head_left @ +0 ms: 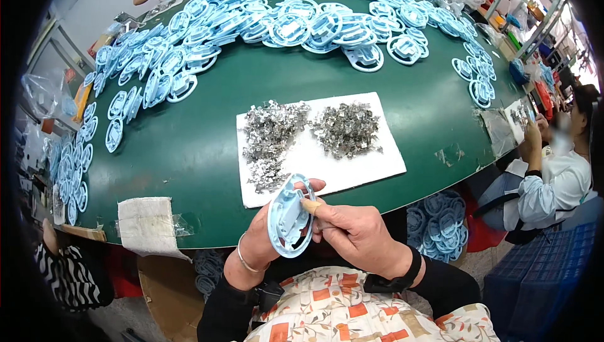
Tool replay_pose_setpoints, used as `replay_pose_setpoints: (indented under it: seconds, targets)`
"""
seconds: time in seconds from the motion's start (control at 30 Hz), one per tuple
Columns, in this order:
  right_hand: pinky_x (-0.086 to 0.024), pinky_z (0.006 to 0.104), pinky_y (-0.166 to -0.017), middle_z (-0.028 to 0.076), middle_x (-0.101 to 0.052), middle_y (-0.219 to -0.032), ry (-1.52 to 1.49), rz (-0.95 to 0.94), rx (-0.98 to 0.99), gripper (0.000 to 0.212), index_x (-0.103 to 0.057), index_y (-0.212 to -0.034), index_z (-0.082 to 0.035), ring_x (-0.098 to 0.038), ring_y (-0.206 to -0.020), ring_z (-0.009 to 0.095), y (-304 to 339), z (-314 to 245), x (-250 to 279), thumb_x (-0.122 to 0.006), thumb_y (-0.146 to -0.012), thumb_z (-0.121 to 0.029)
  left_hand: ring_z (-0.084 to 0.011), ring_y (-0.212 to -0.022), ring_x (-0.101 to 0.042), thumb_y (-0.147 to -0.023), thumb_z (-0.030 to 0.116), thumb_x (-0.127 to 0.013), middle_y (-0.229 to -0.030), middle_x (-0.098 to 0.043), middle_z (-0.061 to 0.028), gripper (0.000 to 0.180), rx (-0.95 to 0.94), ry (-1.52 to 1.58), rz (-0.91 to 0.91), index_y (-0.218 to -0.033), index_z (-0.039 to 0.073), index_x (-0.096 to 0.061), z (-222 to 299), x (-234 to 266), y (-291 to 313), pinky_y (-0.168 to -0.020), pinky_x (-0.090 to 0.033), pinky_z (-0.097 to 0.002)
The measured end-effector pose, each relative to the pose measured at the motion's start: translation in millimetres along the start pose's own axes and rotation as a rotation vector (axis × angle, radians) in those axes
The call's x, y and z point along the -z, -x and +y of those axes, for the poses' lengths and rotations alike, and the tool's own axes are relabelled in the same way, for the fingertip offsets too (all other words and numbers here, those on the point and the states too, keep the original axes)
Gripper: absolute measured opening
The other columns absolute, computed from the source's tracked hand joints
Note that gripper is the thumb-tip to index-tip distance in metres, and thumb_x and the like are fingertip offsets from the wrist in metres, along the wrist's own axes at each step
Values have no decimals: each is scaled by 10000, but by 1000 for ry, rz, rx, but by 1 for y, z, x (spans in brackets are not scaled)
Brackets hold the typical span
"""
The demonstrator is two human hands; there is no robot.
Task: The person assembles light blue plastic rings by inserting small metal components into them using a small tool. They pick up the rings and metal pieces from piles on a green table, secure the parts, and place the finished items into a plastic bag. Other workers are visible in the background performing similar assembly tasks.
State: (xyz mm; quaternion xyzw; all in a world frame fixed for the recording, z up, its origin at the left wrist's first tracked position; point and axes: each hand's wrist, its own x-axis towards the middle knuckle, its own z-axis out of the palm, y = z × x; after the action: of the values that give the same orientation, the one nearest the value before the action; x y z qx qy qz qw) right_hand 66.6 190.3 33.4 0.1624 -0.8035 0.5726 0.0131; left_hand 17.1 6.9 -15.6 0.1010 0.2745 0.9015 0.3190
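green table (pixel 195 147); blue oval part (pixel 289 215) between hands (pixel 360 234)

Black sleeves (pixel 448 290), orange-patterned cream garment (pixel 333 310)

left hand (pixel 257 236) curled in a grip | right hand (pixel 362 234) flexed, pointing leftward | close together

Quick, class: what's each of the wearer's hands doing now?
Left hand: holding a blue part.
Right hand: closed, at the part; whether it pinches anything cannot be told.
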Motion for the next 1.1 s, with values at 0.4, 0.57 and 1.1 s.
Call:
replay_pose_setpoints:
  seconds: [0.4,0.57,1.1]
  targets:
    - [-361,234,-477,11,-532,-643,33,112,65,513,-620,-1238,32,-455,-512,72,21,-12,15,-826,-802,-144,-170,-961,-570,-1049,305,-358,-1076,-545,-98,487,34,-400,189,-1425,-4,-374,-16,-30,-7,-843,-495,-299]
    - [-416,209,-527,13,-638,-715,-68,188,-171,186,-693,-1023,34,-522,-581,45,42,-5,52,-666,-898,-100,-145,-1068,-544,-915,76,-501,-1211,-555,-78,539,34,-642,139,-1440,-2,-407,-5,-43,0,-953,-454,-309]
    - [-479,262,-610,84,-648,-822,484,24,-104,136,-694,-999,5,-582,-657,127,-42,12,71,-693,-864,-7,-33,-718,-554,-940,80,-543,-817,-656,-3,180,261,-859,164,-1021,-28,-662,12,-27,6,-647,-476,-221]
